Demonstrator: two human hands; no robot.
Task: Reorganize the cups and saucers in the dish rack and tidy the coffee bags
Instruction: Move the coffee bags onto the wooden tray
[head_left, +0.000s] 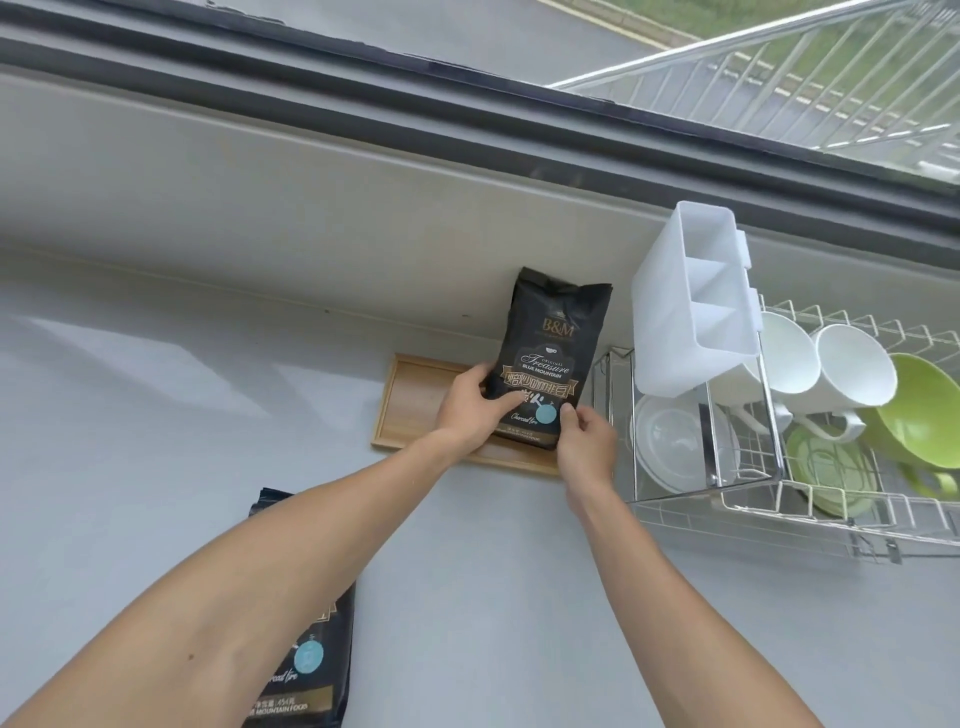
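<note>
Bright daylight enters through the window (675, 78) along the tabletop's (156, 415) far edge, leaving pale reflected patches at its left; wide-angle distortion bends the edges, focus mostly sharp.

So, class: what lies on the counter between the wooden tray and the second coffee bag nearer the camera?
Only bare grey counter separates wooden tray from second coffee bag; the left forearm crosses above, head view.

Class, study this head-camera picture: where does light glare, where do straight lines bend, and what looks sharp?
Head view: pale daylight patches glare on the grey counter at left; wide-angle distortion bows the window frame; the held coffee bag has a sharp, readable label; the second coffee bag is cut off by the bottom edge.
</note>
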